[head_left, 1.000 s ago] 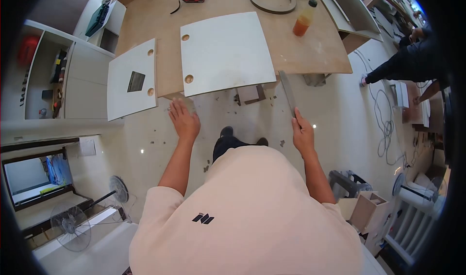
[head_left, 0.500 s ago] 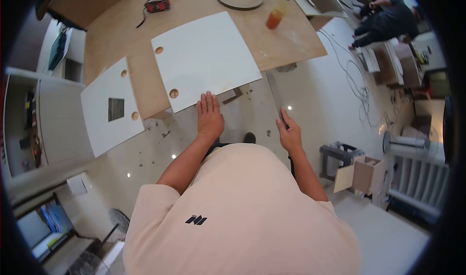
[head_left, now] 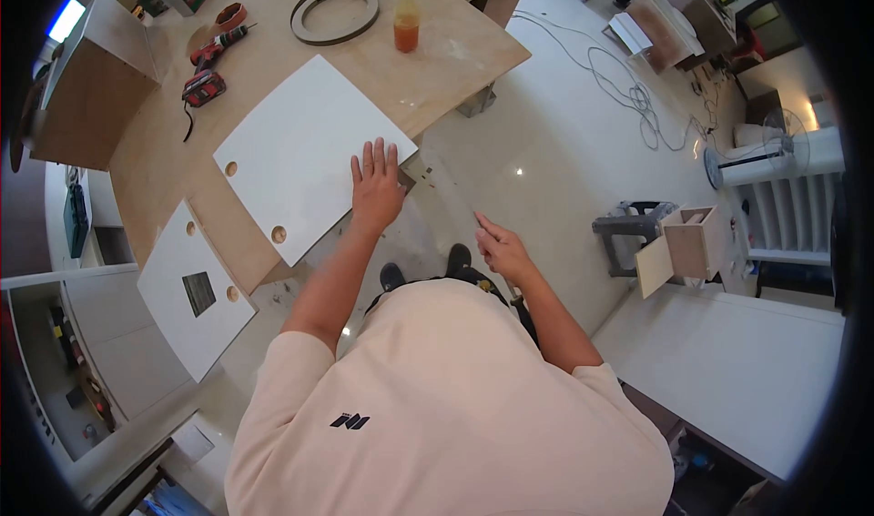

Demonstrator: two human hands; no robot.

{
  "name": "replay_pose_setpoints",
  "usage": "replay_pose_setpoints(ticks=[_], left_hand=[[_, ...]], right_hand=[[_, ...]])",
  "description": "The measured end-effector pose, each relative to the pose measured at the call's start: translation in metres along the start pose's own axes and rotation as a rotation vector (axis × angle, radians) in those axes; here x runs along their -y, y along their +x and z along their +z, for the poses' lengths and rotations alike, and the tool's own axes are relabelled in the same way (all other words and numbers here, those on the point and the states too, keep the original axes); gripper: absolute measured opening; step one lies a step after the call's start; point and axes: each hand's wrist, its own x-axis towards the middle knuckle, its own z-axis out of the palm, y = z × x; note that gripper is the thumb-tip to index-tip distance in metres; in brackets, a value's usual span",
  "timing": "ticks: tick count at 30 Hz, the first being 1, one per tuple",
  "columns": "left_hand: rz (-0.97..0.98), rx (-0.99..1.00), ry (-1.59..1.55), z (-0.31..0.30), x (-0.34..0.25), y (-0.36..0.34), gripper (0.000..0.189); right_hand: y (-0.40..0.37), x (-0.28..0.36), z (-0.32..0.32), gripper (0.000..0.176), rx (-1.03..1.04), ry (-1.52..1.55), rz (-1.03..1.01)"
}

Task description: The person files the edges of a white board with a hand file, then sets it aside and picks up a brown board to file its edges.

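Observation:
My left hand (head_left: pixel 377 188) lies flat with fingers spread on a white panel (head_left: pixel 319 147), near its right corner and front edge. That panel has two round holes along its left side and rests on the wooden worktable (head_left: pixel 464 70), partly overhanging. My right hand (head_left: pixel 503 254) is closed around the handle end of a long, flat file, held away from the panel's edge over the floor. The file's blade is smeared and hardly shows now. To the left lies a second white panel (head_left: pixel 173 293) with two round holes and a rectangular cutout.
On the worktable are a red cordless drill (head_left: pixel 205 77), a coil of edging strip (head_left: pixel 335 17) and a bottle of orange liquid (head_left: pixel 406 20). A box-shaped cabinet (head_left: pixel 91 97) stands at its left. Cables (head_left: pixel 637 106) trail over the floor; a grey stool (head_left: pixel 624 234) stands right.
My view has turned, so the panels and table sit further left and lower. My left hand has shifted onto the panel near its right corner. The file has swung and blurred in my right hand.

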Motion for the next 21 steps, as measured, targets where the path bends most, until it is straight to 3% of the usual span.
replay_pose_setpoints(ticks=[5, 14, 21], left_hand=[[-0.035, 0.047, 0.156, 0.038, 0.006, 0.033, 0.066], [-0.036, 0.145, 0.200, 0.034, 0.002, 0.018, 0.068], [-0.021, 0.159, 0.203, 0.028, -0.001, 0.010, 0.071]], right_hand=[[0.015, 0.010, -0.007, 0.050, 0.149, 0.103, 0.048], [0.040, 0.010, -0.037, 0.049, 0.356, 0.147, 0.086], [0.044, -0.003, -0.033, 0.048, 0.365, 0.050, 0.013]])
